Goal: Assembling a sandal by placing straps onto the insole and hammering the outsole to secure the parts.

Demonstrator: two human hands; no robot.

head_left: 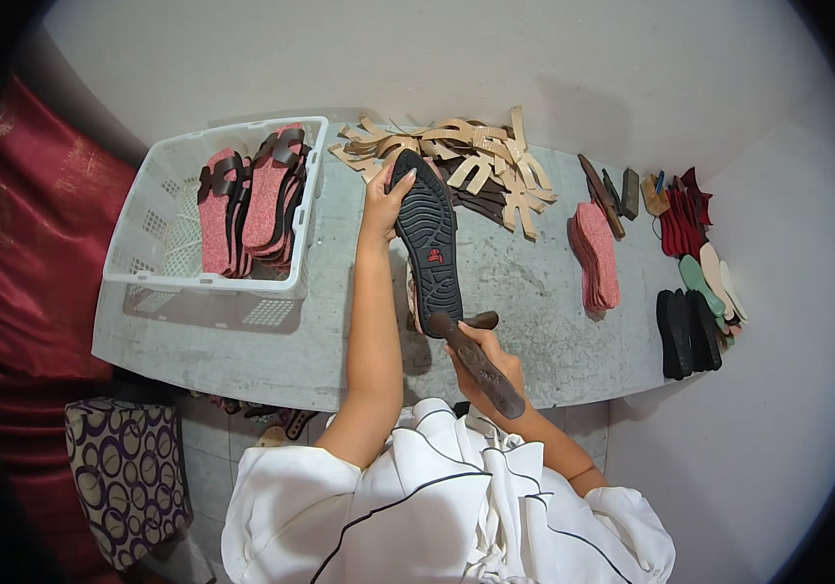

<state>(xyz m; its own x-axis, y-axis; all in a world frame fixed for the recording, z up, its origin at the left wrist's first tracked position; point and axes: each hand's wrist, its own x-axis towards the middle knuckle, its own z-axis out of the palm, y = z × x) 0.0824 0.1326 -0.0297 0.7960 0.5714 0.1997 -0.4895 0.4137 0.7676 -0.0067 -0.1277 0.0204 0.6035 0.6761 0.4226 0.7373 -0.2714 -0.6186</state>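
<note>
My left hand (385, 204) grips one end of a sandal, its thumb lying on the sole. The sandal (427, 248) is turned so that its black ridged outsole with a small red mark faces me; most of its upper side is hidden. In my right hand (495, 362), at the near end of the sandal, is a dark brown hammer-like tool (481, 370). Its rounded end overlaps the sole's near tip in the picture, and I cannot tell whether they touch. The right fingers are wrapped round the tool and partly hidden by it.
A white plastic basket (315, 195) with several pink-and-brown sandals stands left. Beige and brown straps (495, 156) lie piled at the back. Rightward are stacked pink insoles (593, 258), hand tools (602, 195), red straps (682, 224) and black soles (687, 331) on the grey table (534, 341).
</note>
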